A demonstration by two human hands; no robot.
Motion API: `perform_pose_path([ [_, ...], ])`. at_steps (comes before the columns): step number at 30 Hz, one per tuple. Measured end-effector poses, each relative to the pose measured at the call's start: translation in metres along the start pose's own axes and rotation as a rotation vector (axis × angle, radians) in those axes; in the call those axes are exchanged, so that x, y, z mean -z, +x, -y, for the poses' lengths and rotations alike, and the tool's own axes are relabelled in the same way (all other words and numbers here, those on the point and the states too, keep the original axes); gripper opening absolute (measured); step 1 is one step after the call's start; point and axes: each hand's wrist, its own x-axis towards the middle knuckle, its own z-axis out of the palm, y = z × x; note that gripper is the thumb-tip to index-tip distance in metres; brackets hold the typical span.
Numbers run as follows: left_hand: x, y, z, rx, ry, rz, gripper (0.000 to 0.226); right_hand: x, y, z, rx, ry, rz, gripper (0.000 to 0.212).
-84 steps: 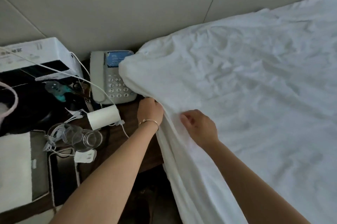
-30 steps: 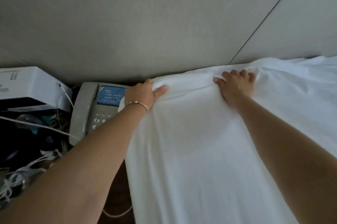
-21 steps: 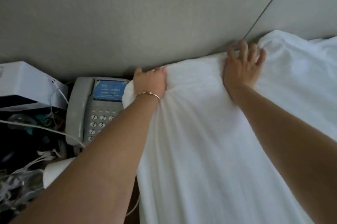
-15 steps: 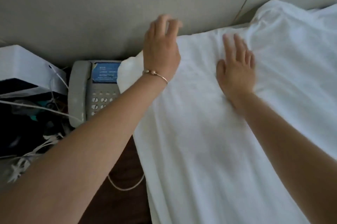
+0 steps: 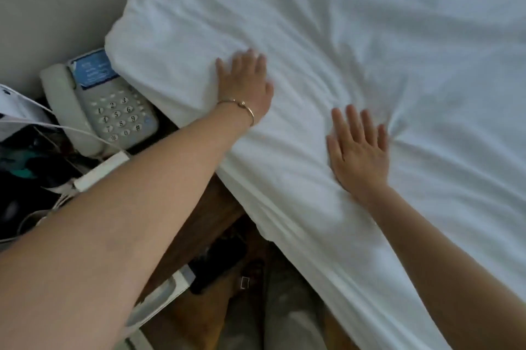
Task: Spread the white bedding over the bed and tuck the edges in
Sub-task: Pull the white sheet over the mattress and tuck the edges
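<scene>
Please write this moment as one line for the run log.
left hand: flat on sheet near corner | right hand: flat on sheet | phase: smoothing | phone: beside bed

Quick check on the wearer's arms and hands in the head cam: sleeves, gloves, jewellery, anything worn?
Both forearms are bare, with no sleeves in view. Both hands are bare too: no gloves, and no rings that can be made out. The left hand has a thin gold-coloured bangle bracelet at the wrist. The right hand and its wrist carry nothing. No watch shows on either arm.

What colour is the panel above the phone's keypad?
Blue, with pale lettering too blurred to read. The head view shows the panel at the top of the light grey phone.
</scene>
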Motion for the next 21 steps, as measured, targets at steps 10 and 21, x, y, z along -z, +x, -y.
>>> perform_pose_path([
  [10,-0.096,-0.228,-0.102,-0.615,0.006,0.172,0.06,-0.039,-0.286,-0.137,-0.162,0.016,0.101,0.064],
  [21,-0.117,-0.34,-0.236,-0.965,-0.254,-0.015,0.018,-0.059,-0.418,-0.202,-0.2,0.118,-0.345,0.031],
])
